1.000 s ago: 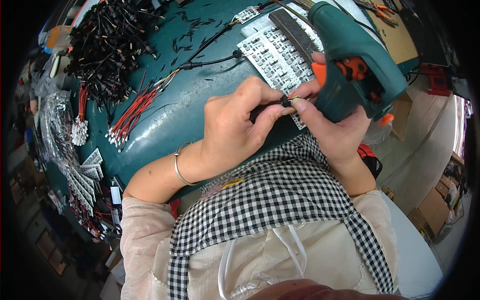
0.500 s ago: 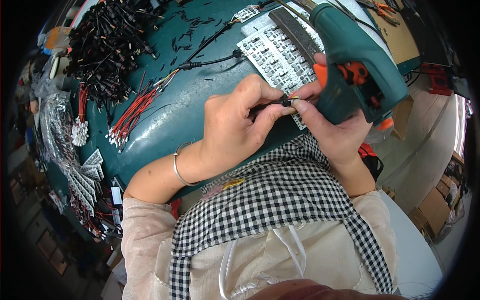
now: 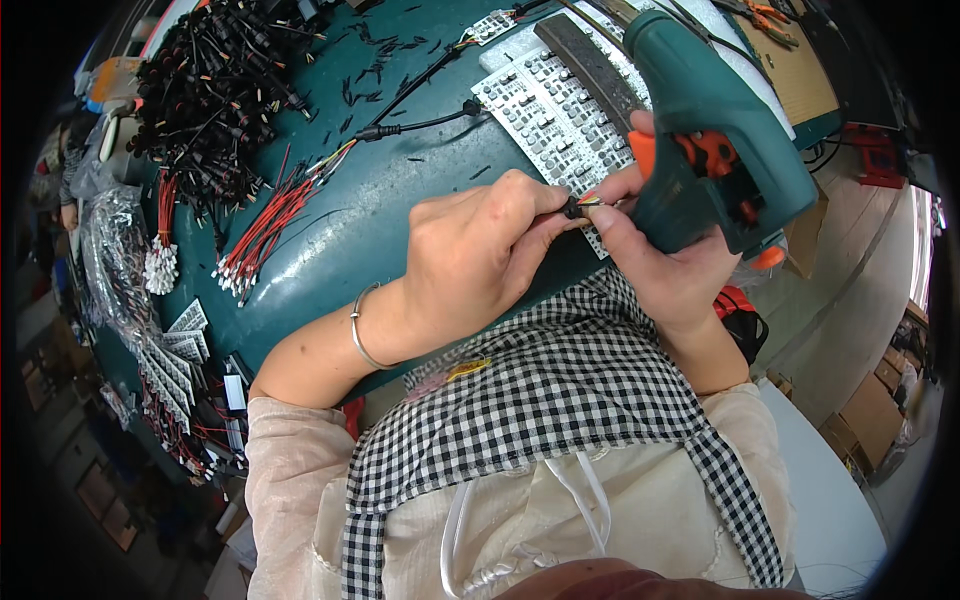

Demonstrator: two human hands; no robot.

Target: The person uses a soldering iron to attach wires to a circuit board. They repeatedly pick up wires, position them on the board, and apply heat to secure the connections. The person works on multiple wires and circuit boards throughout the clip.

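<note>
My left hand [image 3: 480, 240] is closed, thumb and forefinger pinching the end of a black cable [image 3: 573, 208]. Thin coloured wires [image 3: 590, 200], yellow among them, come out of that end. The thumb and forefinger of my right hand [image 3: 655, 265] meet at these wires. The same hand carries a dark green pistol-shaped tool [image 3: 745, 130] with an orange trigger, its front pointing away from me. Just beyond my fingers lies a white panel of small circuit boards [image 3: 545, 120], with a dark metal bar [image 3: 590, 70] across it.
A heap of black cables with connectors [image 3: 215, 100] covers the far left of the green table [image 3: 350, 235]. Red wires with white plugs [image 3: 260, 245] lie nearer. Short black tube pieces [image 3: 370, 75] are scattered behind. Pliers [image 3: 765, 20] rest at the far right, and cardboard boxes [image 3: 865, 420] stand on the floor.
My left hand has shifted slightly, its knuckles turning a little, and the cable end has dipped a touch. More of the coloured wires now shows between my fingertips.
</note>
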